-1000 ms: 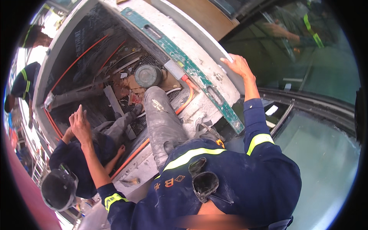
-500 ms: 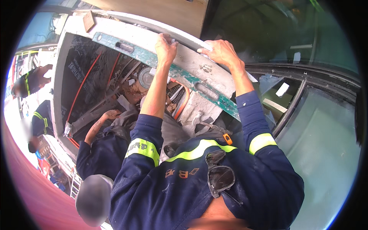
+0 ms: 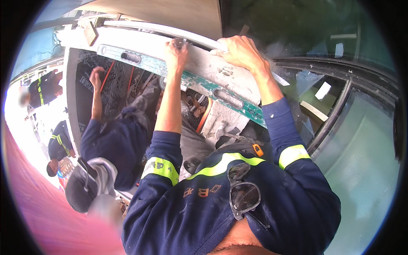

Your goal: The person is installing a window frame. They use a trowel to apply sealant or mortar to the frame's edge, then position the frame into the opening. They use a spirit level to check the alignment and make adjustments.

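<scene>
A pale, dusty ledge (image 3: 204, 61) crosses in front of me, with a scuffed green spirit level (image 3: 199, 85) along its near edge. My left hand (image 3: 176, 53) is at the ledge, just beyond the level; its fingers are closed around something small and greyish that I cannot make out. Farther right, my right hand (image 3: 241, 52) curls over the edge of a long, thin white strip (image 3: 170, 30) at the back of the ledge. Its fingertips are partly hidden.
A co-worker in dark clothing (image 3: 114, 148) crouches at left, one bare hand (image 3: 97, 76) raised beside a black-lined panel. Below the level are rubble, orange tubing (image 3: 205, 115) and a concrete block (image 3: 225, 121). A small tile piece (image 3: 90, 34) lies on the ledge. Dark glass (image 3: 352, 136) stands at right.
The co-worker's hand has risen from low near the rubble to beside the black-lined panel, and their body has shifted. My hands stay at the ledge; the view has shifted slightly.
</scene>
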The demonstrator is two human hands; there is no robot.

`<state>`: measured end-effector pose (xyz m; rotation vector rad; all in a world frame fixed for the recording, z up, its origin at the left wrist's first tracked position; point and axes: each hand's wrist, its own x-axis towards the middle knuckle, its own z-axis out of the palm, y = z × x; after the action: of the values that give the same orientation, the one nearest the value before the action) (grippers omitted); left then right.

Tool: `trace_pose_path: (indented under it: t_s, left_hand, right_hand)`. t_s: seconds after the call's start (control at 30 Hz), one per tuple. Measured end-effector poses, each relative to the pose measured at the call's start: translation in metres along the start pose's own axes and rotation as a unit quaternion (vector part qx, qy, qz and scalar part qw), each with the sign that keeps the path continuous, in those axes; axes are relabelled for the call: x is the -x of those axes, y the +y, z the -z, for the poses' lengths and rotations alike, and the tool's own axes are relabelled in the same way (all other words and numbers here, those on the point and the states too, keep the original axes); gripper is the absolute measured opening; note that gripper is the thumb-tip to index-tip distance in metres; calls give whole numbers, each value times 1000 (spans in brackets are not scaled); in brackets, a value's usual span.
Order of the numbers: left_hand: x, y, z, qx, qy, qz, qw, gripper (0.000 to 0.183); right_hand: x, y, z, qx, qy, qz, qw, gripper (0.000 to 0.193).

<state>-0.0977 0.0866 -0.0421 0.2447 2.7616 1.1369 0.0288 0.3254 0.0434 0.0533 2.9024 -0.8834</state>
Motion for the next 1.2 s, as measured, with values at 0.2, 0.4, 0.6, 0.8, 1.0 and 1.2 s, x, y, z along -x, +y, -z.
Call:
trace_pose_path:
  t_s: [0.2, 0.4, 0.6, 0.8, 1.0, 1.2]
  left_hand:
    - [-16, 7, 15, -46, -52, -12, 998, 37]
    - [-20, 9, 11, -154, -26, 14, 988, 47]
    - [-16, 18, 13, -107, -35, 55, 992, 46]
    - [-28, 18, 17, -145, -68, 51, 986, 42]
    - [-28, 13, 12, -124, -38, 29, 991, 41]
    - [-26, 16, 8, -131, -27, 28, 991, 41]
  right_hand:
    - [0, 3, -1, -15, -3, 7, 1000, 39]
    - [1, 2, -1, -2, 4, 19, 1000, 37]
    - [0, 4, -2, -3, 8, 23, 1000, 39]
    - [-1, 2, -1, -12, 6, 17, 1000, 39]
    - [1, -2, 4, -26, 5, 4, 1000, 40]
    - [-1, -3, 5, -13, -8, -9, 1000, 42]
